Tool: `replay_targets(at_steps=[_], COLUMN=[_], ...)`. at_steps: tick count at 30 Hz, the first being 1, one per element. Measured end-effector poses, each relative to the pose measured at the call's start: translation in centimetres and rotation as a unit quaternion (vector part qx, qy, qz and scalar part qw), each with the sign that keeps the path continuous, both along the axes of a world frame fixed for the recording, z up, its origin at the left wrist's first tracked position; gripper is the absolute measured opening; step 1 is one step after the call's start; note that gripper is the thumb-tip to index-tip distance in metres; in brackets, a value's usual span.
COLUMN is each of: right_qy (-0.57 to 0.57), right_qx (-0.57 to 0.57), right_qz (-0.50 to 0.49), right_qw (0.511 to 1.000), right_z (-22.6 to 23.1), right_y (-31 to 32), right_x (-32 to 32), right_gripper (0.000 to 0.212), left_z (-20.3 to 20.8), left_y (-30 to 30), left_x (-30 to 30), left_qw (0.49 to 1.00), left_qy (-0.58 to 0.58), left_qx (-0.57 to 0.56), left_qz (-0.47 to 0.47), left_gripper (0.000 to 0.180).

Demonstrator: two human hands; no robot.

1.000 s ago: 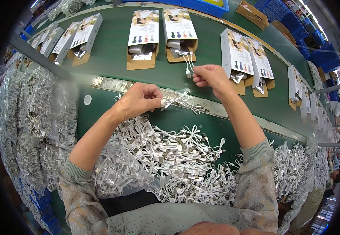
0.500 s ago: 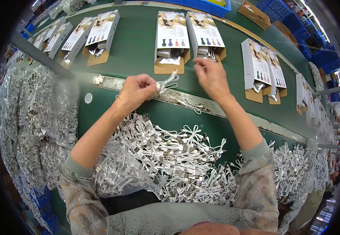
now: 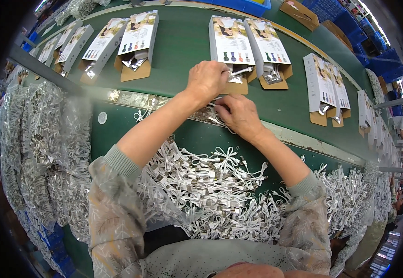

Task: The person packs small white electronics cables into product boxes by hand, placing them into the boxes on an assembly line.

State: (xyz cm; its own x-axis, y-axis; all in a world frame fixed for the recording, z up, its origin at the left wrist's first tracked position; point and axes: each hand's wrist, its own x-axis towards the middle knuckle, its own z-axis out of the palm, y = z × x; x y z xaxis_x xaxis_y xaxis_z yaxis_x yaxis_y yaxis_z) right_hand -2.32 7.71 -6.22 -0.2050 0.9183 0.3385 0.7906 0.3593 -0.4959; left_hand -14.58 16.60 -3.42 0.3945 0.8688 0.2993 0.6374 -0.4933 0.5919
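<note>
My left hand [image 3: 206,81] is closed on a bundled white USB cable [image 3: 242,72], at the open near end of a white printed box [image 3: 231,39]. That box lies on the green conveyor belt with its brown flap folded down; a silvery pouch shows in its opening. Just below, my right hand [image 3: 239,116] is pinched on a white cable at the metal rail, partly hidden by the fingers. A second white box [image 3: 266,39] lies right beside the first, also open toward me, with a silvery pouch inside.
A large heap of bundled white cables [image 3: 211,185] covers the green table before me. Bagged cables [image 3: 44,139] are stacked at the left. More open boxes [image 3: 139,34] sit on the belt [image 3: 183,37] on both sides. The metal rail [image 3: 285,134] runs along the belt's near edge.
The boxes have shifted to the right along the belt. My left hand has carried its cable up to a box opening; my right hand has come down left to the rail and taken a cable.
</note>
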Motion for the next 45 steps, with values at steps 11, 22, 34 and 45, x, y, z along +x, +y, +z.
replay_targets(at_steps=[11,22,34,45], right_qy=[0.100,0.139,0.069,0.025], right_qx=[-0.171,-0.211,-0.157,0.041], right_qz=[-0.138,-0.085,-0.108,-0.117], right_qw=[0.970,0.964,0.979,0.992], right_z=[5.8,7.0,8.9,14.2], right_y=[-5.6,-7.8,-7.7,-10.5], right_x=[8.3,7.3,-1.6,-9.7], right_gripper=[0.018,0.030,0.021,0.017], left_z=[3.2,5.2,3.2,16.2], left_y=[-6.2,-7.9,-4.7,-19.4], left_x=[0.3,-3.0,-8.2,-19.4], left_qw=[0.985,0.997,0.935,0.991], left_qy=[0.042,0.066,-0.068,0.035], left_qx=[-0.008,-0.042,-0.306,-0.125], left_qz=[-0.165,0.001,0.164,0.040], left_gripper=[0.029,0.024,0.037,0.019])
